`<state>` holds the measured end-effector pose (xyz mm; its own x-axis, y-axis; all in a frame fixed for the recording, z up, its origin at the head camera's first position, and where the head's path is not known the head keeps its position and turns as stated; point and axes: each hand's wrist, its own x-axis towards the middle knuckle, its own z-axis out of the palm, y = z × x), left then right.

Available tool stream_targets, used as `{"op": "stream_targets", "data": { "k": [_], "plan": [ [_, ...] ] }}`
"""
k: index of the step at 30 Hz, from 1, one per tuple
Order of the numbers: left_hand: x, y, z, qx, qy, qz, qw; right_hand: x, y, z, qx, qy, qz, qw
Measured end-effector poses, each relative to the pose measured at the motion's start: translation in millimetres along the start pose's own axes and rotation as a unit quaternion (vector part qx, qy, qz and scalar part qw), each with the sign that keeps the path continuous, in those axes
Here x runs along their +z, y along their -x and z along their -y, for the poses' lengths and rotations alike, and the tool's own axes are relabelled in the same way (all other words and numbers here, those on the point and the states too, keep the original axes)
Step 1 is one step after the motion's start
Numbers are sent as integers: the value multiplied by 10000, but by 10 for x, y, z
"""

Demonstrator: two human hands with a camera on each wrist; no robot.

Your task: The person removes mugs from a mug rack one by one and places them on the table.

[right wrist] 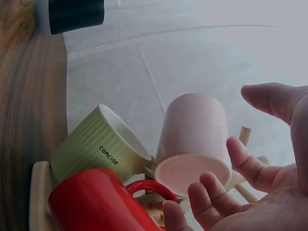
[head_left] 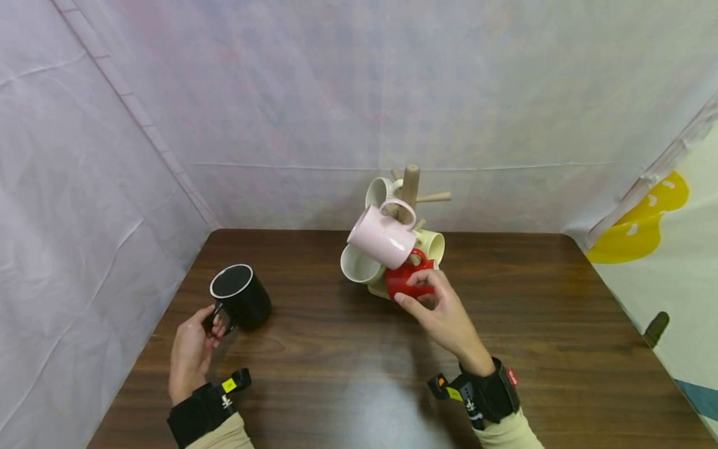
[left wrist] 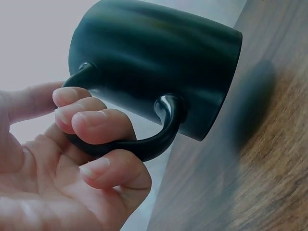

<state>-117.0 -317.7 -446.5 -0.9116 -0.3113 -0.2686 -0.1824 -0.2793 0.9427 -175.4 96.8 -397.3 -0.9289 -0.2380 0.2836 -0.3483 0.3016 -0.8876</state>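
Observation:
My left hand [head_left: 192,349] grips a black mug [head_left: 249,305] by its handle, fingers curled through it, at the left side of the table. In the left wrist view the mug's shadow falls on the wood, a gap away from its base. My right hand [head_left: 443,312] is at the wooden mug tree [head_left: 411,184], in front of a red mug [head_left: 398,280]. The right wrist view shows its fingers [right wrist: 248,161] spread and loosely bent, with nothing between them. Above the red mug, a pink mug [head_left: 381,237] hangs tilted by its handle.
A pale green mug [right wrist: 98,144] marked "concise" hangs low on the tree's left. A cream mug [head_left: 432,245] hangs low at the right, and a white mug [head_left: 378,191] high at the back. One upper peg [head_left: 434,197] is bare. White cloth [head_left: 280,125] hangs behind the table.

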Motion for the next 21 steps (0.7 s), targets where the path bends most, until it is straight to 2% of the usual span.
{"op": "stream_targets", "data": {
  "k": [10, 21],
  "plan": [
    [-42, -29, 36, -83, -40, 127, 9999, 2, -5, -12, -51, 9, 8, 10000],
    [-39, -32, 73, -77, -100, -59, 9999, 3, -6, -18, -107, 9, -8, 9999]
  ]
}}
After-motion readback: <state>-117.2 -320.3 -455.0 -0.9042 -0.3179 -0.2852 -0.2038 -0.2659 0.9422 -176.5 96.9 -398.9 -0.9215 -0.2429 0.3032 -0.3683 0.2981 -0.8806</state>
